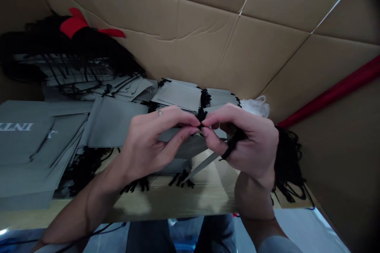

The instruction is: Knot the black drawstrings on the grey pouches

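While hands (151, 142) (249, 144) pinch black cord (233, 143), grey bags (115, 122) cover table (178, 199); cardboard walls (192, 27).

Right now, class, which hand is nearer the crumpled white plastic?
Right. The right hand lies just beside the white plastic; the left hand, pinching the same black cord, is farther off leftward.

Dim, cool light fills the scene. A pale sheen lies on the near worktop (166, 201). Edges bend outward; far-left corner falls into shadow.
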{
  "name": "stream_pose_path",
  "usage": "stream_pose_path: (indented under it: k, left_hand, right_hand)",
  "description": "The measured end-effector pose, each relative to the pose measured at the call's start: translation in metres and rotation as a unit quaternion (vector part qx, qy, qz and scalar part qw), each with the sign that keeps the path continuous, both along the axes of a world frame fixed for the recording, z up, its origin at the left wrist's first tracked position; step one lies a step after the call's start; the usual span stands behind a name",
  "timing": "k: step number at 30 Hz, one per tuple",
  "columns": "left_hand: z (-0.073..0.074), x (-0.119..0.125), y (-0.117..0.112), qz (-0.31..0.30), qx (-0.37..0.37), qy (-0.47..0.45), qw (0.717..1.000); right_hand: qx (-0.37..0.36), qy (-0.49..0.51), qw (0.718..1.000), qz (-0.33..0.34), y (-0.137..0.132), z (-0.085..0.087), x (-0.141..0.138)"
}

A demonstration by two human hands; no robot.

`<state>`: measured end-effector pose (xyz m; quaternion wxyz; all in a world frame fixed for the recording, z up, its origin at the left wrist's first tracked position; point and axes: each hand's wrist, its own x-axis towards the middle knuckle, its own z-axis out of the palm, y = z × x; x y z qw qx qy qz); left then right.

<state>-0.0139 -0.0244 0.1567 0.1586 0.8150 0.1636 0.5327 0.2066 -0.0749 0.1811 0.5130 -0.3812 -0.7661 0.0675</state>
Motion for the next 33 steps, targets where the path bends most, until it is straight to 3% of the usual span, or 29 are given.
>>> stream_pose_path:
  k: [4,11,15,20,25,33]
  left_hand:
    - [0.0,-0.002,0.007,-0.034,0.088,-0.018,0.995]
    - [-0.002,0.003,0.008,-0.037,0.125,-0.022,0.991]
    - [-0.005,0.008,0.005,0.022,0.153,-0.035,0.987]
    - [-0.009,0.01,0.003,0.065,0.115,-0.007,0.991]
    - [-0.007,0.006,0.003,0.026,0.066,-0.018,0.997]
    - [-0.012,0.001,0.006,-0.04,-0.008,-0.047,0.998]
  right_hand:
    - [0.007,0.022,1.0,0.016,0.0,-0.001,-0.001]
    - [-0.006,0.055,0.998,-0.007,-0.005,-0.001,-0.005]
    - [-0.008,0.052,0.998,-0.026,-0.004,-0.003,-0.009]
    - [-0.009,0.059,0.998,-0.027,-0.001,-0.006,-0.014]
    - [-0.062,0.129,0.989,0.031,0.003,-0.006,-0.014]
    - [-0.161,0.218,0.951,0.152,0.018,-0.006,-0.01]
